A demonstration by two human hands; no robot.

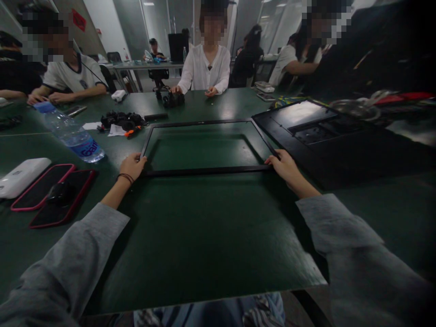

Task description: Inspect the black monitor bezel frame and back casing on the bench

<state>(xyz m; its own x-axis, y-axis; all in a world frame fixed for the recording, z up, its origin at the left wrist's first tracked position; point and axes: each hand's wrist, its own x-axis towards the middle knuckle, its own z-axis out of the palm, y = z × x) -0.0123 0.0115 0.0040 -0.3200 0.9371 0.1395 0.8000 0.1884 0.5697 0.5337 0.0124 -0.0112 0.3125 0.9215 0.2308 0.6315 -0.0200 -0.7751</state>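
Observation:
Between my hands is a thin black rectangular frame (207,171) that looks like a screen bezel, its middle empty so the green table shows through. My left hand (132,166) is closed around its left side near the front corner. At the opposite side, my right hand (283,165) grips the front right corner. The bezel is held a little above the tabletop, where its shadow falls. Beside my right hand lies a large black panel (306,136), seemingly a laptop or monitor shell, with a shiny rectangle and a recess in it.
On the green table (204,245), a water bottle (76,136) lies tilted at left. Nearer are a white device (23,177) and two red-edged phones (64,200). Black gear (122,120) sits beyond the frame. A person in white (207,68) sits opposite, a hand on black equipment (173,99).

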